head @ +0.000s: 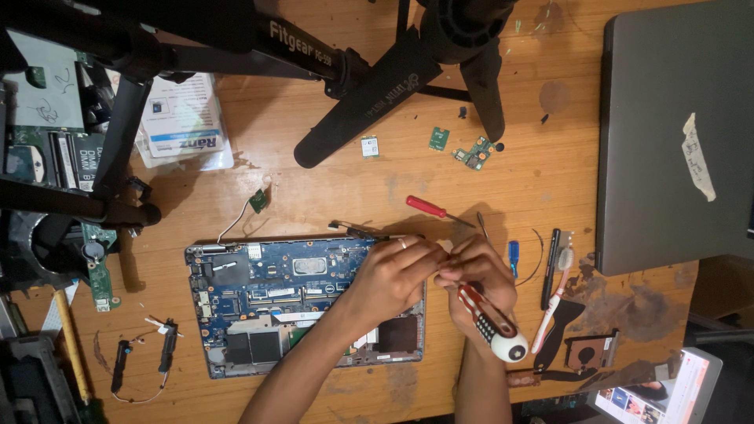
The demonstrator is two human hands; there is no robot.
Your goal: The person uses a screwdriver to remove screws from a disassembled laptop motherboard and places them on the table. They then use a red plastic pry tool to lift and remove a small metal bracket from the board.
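Note:
An opened laptop base with a blue circuit board (pixel 267 290) lies on the wooden table (pixel 330 196). My left hand (pixel 397 275) rests over its right edge, fingers pinched together against my right hand. My right hand (pixel 475 279) grips a screwdriver with a red, black and white handle (pixel 493 323), its butt pointing toward me. The screwdriver's tip is hidden between my fingers. Whether my left fingers pinch a small part cannot be told.
A red-handled screwdriver (pixel 428 207) lies just beyond my hands. A toothbrush (pixel 551 306), a black pen and a small blue tool sit to the right. A closed grey laptop (pixel 675 133) fills the right side. Black tripod legs (pixel 369 94) span the top; small boards (pixel 473 152) lie scattered.

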